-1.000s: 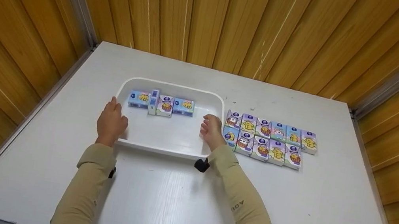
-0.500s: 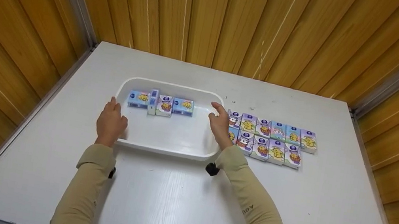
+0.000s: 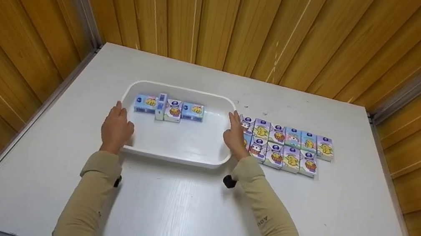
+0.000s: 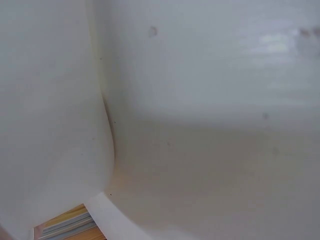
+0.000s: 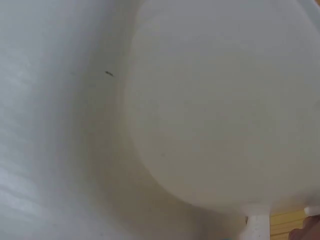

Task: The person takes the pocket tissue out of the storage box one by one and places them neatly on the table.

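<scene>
A white rectangular tray [image 3: 170, 159] lies on the table, seen in the head view. My left hand [image 3: 115, 130] holds its left rim, thumb on the inner side. At the opposite side, my right hand [image 3: 236, 135] holds the right rim with the thumb inside and the fingers along the edge. Inside the tray, near its back wall, several small cartoon-printed packs, such as the purple pack [image 3: 173, 111] and the blue pack [image 3: 193, 112], sit in a row; one narrow pack [image 3: 160, 106] stands on its edge. Both wrist views show mostly the tray's inner wall [image 4: 200, 175].
Right of the tray, two rows of similar packs [image 3: 291, 159] lie on the white table [image 3: 162, 211], close to my right hand, which covers part of the nearest ones. Wooden panel walls [image 3: 218, 18] enclose the table at the back and sides.
My right hand has moved from inside the tray, to the right, onto its right rim. The left hand stays on the left rim. The packs keep their places.
</scene>
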### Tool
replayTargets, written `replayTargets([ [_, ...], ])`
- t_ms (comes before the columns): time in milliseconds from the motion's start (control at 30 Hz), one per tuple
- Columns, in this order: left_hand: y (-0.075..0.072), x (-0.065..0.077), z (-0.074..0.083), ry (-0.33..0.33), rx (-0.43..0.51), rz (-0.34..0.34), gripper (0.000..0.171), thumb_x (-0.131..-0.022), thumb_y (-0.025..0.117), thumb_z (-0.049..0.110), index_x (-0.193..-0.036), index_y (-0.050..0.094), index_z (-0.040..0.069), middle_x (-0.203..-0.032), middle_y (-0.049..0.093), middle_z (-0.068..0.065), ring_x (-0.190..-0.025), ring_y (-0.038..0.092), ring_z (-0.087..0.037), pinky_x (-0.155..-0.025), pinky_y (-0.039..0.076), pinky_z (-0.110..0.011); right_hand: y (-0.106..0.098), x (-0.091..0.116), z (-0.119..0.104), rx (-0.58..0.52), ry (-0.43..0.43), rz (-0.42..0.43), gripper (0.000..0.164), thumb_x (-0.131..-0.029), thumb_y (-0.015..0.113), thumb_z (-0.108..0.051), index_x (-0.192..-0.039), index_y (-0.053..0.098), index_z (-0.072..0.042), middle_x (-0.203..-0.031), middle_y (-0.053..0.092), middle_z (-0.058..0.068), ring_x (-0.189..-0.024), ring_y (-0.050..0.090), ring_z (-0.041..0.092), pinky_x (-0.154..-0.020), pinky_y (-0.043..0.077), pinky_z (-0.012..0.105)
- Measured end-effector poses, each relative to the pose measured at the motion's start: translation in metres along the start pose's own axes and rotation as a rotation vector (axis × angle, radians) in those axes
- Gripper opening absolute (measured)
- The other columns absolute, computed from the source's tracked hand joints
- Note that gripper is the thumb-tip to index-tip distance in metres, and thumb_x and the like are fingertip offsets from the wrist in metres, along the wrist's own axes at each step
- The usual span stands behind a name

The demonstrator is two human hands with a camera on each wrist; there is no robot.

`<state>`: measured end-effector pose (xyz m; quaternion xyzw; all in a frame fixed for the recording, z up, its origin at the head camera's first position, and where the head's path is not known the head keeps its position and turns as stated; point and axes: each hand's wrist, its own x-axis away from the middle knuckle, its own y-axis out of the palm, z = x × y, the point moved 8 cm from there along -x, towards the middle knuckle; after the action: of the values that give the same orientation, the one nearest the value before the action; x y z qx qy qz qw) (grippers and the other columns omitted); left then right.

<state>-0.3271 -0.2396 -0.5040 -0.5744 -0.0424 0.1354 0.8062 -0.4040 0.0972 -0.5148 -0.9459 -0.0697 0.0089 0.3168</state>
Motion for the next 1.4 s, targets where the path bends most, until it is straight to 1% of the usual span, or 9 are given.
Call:
replayTargets([
  [200, 0.001, -0.001, 0.001, -0.011, 0.002, -0.031, 0.052, -0.085, 0.048, 0.014, -0.131, 0.035, -0.008, -0.145, 0.019, -0.021, -0.130, 0.025, -0.037, -0.105, 0.026, -0.047, 0.002, 0.002, 0.003, 0.028, -0.012, -0.024, 0.061, -0.081, 0.036, 0.012, -0.139, 0.023, -0.003, -0.150, 0.004, 0.009, -0.138, 0.004, 0.026, -0.112, 0.007, 0.034],
  [433, -0.001, -0.001, 0.001, -0.015, -0.002, -0.034, 0.052, -0.085, 0.047, 0.011, -0.131, 0.033, -0.009, -0.144, 0.019, -0.022, -0.128, 0.027, -0.039, -0.104, 0.027, -0.048, 0.004, 0.006, 0.004, 0.035, -0.012, -0.037, 0.061, -0.082, 0.035, 0.011, -0.140, 0.022, -0.004, -0.150, 0.000, 0.006, -0.138, 0.004, 0.027, -0.111, 0.008, 0.034],
  [567, 0.000, 0.003, 0.002, -0.015, -0.015, -0.044, 0.053, -0.085, 0.047, 0.012, -0.132, 0.032, -0.009, -0.145, 0.018, -0.022, -0.127, 0.028, -0.039, -0.104, 0.028, -0.048, 0.003, 0.010, 0.005, 0.053, -0.010, -0.041, 0.061, -0.082, 0.036, 0.010, -0.140, 0.023, -0.005, -0.151, 0.000, 0.005, -0.138, 0.003, 0.025, -0.112, 0.008, 0.034],
  [800, -0.002, 0.013, 0.005, 0.014, -0.052, -0.018, 0.054, -0.083, 0.048, 0.011, -0.130, 0.034, -0.010, -0.144, 0.019, -0.023, -0.128, 0.026, -0.039, -0.101, 0.031, -0.049, 0.001, 0.018, 0.005, 0.053, -0.032, -0.031, 0.060, -0.080, 0.035, 0.012, -0.138, 0.025, -0.002, -0.150, 0.002, 0.009, -0.137, 0.006, 0.029, -0.111, 0.015, 0.039],
  [1000, 0.000, 0.017, 0.006, 0.010, -0.073, -0.028, 0.054, -0.083, 0.048, 0.011, -0.130, 0.033, -0.011, -0.144, 0.019, -0.024, -0.125, 0.029, -0.040, -0.100, 0.033, -0.049, 0.001, 0.022, 0.006, 0.069, -0.023, -0.026, 0.060, -0.080, 0.036, 0.012, -0.138, 0.027, -0.002, -0.150, 0.003, 0.009, -0.137, 0.007, 0.027, -0.111, 0.013, 0.037],
  [1100, 0.001, 0.015, 0.008, 0.004, -0.103, -0.065, 0.054, -0.084, 0.048, 0.012, -0.131, 0.032, -0.011, -0.144, 0.018, -0.024, -0.126, 0.029, -0.039, -0.101, 0.032, -0.048, 0.000, 0.022, 0.007, 0.080, -0.026, -0.023, 0.059, -0.080, 0.036, 0.012, -0.137, 0.028, -0.003, -0.150, 0.003, 0.009, -0.137, 0.008, 0.027, -0.111, 0.014, 0.037],
  [1267, -0.005, 0.008, 0.018, -0.005, -0.174, -0.175, 0.056, -0.085, 0.047, 0.018, -0.131, 0.032, -0.011, -0.140, 0.022, -0.029, -0.124, 0.028, -0.040, -0.100, 0.031, -0.050, 0.001, 0.022, 0.008, 0.090, -0.033, -0.020, 0.058, -0.081, 0.037, 0.011, -0.137, 0.029, -0.004, -0.150, 0.003, 0.008, -0.137, 0.009, 0.027, -0.111, 0.015, 0.037],
  [1333, -0.010, 0.002, 0.024, -0.010, -0.153, -0.206, 0.057, -0.085, 0.047, 0.021, -0.131, 0.032, -0.011, -0.139, 0.021, -0.030, -0.123, 0.028, -0.041, -0.098, 0.031, -0.052, 0.001, 0.022, 0.007, 0.081, -0.033, -0.022, 0.059, -0.081, 0.037, 0.010, -0.137, 0.029, -0.005, -0.150, 0.003, 0.008, -0.137, 0.009, 0.027, -0.111, 0.015, 0.037],
  [1400, -0.013, -0.005, 0.028, -0.022, -0.089, -0.231, 0.059, -0.084, 0.047, 0.023, -0.132, 0.031, -0.008, -0.141, 0.017, -0.030, -0.125, 0.025, -0.042, -0.098, 0.031, -0.054, 0.002, 0.022, 0.007, 0.068, -0.029, -0.030, 0.059, -0.082, 0.037, 0.010, -0.138, 0.028, -0.005, -0.150, 0.002, 0.006, -0.137, 0.008, 0.026, -0.111, 0.014, 0.036],
])
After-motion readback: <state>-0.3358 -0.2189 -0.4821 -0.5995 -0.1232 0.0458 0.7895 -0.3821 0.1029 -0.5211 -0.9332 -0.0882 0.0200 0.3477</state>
